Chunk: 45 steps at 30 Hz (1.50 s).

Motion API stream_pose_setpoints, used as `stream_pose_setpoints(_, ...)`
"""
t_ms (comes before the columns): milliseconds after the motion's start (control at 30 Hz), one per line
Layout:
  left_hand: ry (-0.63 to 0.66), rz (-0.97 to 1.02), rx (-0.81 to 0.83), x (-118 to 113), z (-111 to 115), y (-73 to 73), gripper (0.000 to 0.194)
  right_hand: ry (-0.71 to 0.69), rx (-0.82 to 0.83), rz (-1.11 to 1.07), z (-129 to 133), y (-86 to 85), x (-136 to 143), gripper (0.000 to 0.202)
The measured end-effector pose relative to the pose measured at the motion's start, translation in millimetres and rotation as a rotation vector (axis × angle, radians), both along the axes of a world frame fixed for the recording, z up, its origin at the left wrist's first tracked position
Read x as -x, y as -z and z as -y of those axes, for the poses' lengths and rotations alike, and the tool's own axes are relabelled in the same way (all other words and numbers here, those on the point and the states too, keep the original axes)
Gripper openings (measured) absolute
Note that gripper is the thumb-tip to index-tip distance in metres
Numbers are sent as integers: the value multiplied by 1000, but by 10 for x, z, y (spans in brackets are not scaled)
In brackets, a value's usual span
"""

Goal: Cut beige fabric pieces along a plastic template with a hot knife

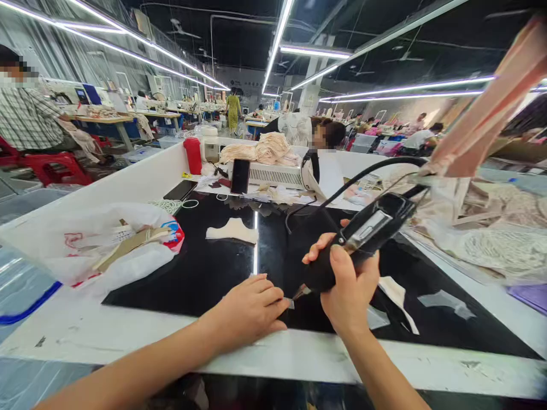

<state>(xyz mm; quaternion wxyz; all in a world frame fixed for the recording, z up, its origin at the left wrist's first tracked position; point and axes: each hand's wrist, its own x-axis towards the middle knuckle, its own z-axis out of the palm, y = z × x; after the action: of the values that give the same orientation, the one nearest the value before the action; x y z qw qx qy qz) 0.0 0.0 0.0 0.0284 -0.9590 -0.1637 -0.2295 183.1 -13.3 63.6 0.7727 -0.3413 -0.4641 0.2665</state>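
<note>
My right hand (352, 285) is wrapped round a black corded hand tool (363, 228), held tilted with its narrow metal tip (301, 291) pointing down and left. The tip is close to a small translucent piece (290, 303) beside my left fingertips; whether it touches cannot be made out. My left hand (252, 310) lies flat on the black board (205, 285), fingers stretched out, covering part of that piece. Farther back on the board is a cream shaped fabric piece (233, 230). Right of my right hand lie another cream piece (395, 293) and a translucent cut piece (447, 302).
At left sits a white plastic bag (128, 239) with scraps. Behind the board are phones (240, 176), a red container (193, 155) and stacked cream fabric (271, 149). The tool's cable (363, 171) arches at right near hanging pink strips (482, 119). A person bends over beyond the table.
</note>
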Motion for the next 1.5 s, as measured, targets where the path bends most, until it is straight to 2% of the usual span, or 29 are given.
stream_pose_setpoints(533, 0, -19, 31, -29, 6, -42, 30, 24, -14, 10, 21, -3, -42, 40)
stream_pose_setpoints(700, 4, -15, 26, -29, -5, -41, 30, 18, -2, 40, 14, 31, -49, 34)
stream_pose_setpoints(967, 3, -15, 3, -28, -5, -29, 30, 13, -25, -29, 83, -43, -25, 36)
stream_pose_setpoints(1167, 3, -19, 11, -25, -9, -41, 30, 14, 29, 24, 125, 9, -13, 36)
stream_pose_setpoints(1333, 1, -49, 18, -32, -8, -43, 34, 10, 70, -17, 120, 18, -10, 40)
stream_pose_setpoints(1500, 26, -85, 29, -16, -77, -54, 37, 83, 150, 25, 126, -15, -70, 45)
